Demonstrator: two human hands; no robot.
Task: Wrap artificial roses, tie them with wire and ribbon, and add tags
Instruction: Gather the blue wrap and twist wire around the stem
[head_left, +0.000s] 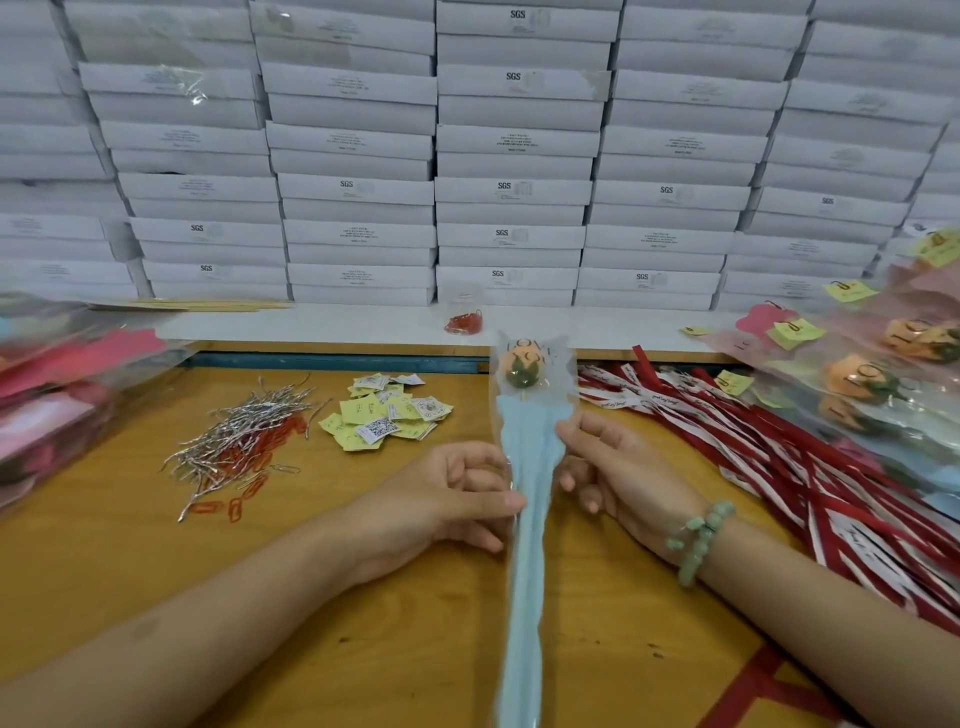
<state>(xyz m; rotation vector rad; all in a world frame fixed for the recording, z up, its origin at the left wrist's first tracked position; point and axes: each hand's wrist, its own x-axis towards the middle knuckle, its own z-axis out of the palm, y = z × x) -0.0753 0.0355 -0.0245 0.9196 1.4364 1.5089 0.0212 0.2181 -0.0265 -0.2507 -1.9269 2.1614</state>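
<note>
While wrapped rose (535, 441) stands btw | L hand (462, 499) pinches it | R hand (608, 467) grips it

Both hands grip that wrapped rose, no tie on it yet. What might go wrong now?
The wire ties lie off to the left; if the left hand lets go to fetch one, the blue wrap may spring open. The right hand squeezing harder could crease the wrap or tilt the rose.
</note>
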